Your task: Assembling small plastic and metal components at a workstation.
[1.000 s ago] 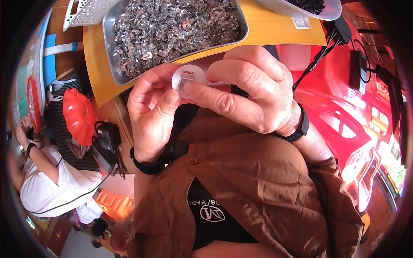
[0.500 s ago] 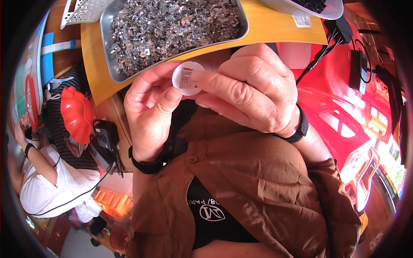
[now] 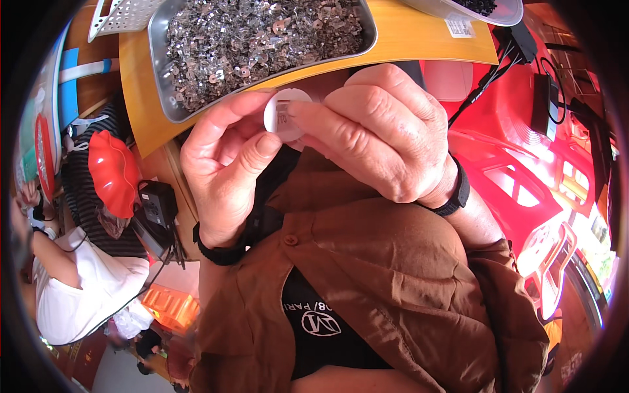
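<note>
Between both hands' fingertips, small white disc [image 3: 286,114]

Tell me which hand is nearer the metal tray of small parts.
Left. The left hand has its fingertips just under the tray rim; the right hand sits lower right, pinching the white disc with the left.

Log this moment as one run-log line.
left hand: pinching white disc | right hand: fingers on disc | behind: metal tray of small metal parts on yellow table
</note>
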